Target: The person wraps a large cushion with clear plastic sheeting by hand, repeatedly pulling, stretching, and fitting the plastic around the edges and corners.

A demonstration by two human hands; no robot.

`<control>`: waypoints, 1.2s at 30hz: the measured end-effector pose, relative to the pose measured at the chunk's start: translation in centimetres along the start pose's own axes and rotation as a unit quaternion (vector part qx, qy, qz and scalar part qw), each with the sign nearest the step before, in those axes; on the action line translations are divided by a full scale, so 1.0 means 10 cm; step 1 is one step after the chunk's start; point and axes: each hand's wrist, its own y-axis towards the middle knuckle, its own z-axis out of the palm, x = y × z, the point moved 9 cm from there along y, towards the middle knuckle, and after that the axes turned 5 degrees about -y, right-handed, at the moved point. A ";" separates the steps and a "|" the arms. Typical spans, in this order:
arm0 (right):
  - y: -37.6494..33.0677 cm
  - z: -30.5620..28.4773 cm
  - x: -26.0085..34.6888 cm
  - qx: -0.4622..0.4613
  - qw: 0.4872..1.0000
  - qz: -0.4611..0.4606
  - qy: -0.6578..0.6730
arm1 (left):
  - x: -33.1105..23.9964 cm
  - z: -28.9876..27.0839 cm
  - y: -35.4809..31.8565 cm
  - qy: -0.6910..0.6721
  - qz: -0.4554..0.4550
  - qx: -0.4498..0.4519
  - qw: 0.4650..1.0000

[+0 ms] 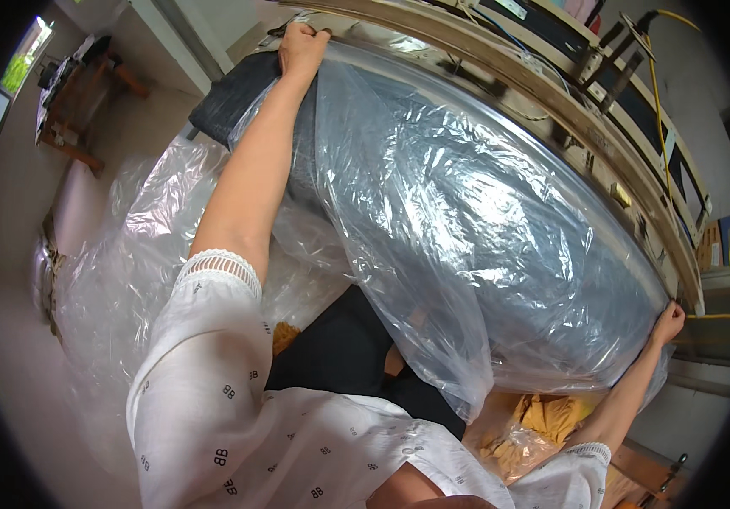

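A large clear plastic sheet (458,220) lies stretched over dark cloth (238,89) on a long workbench (552,102). My left hand (302,47) reaches far up and grips the far left end of the plastic and cloth at the bench edge. My right hand (669,322) holds the plastic's other end at the right. Both arms are spread wide, in white short sleeves.
More crumpled clear plastic (127,246) hangs down to the floor on the left. Yellow-brown cloth pieces (552,416) lie in plastic below the bench. Yellow cables (662,119) run along the machine frame behind. A wooden table (76,93) stands by a window at far left.
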 end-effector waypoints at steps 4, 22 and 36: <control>0.01 -0.06 -0.07 -0.051 0.994 0.033 -0.091 | 0.33 -0.15 0.17 0.032 -0.013 -0.125 0.992; -0.94 -0.81 1.42 -0.018 0.988 -0.124 -0.094 | 1.15 -1.20 0.89 -0.104 -0.073 0.128 0.984; -2.04 -1.07 1.57 0.214 0.964 -0.101 -0.121 | -1.86 0.41 -2.05 0.021 0.241 0.483 0.842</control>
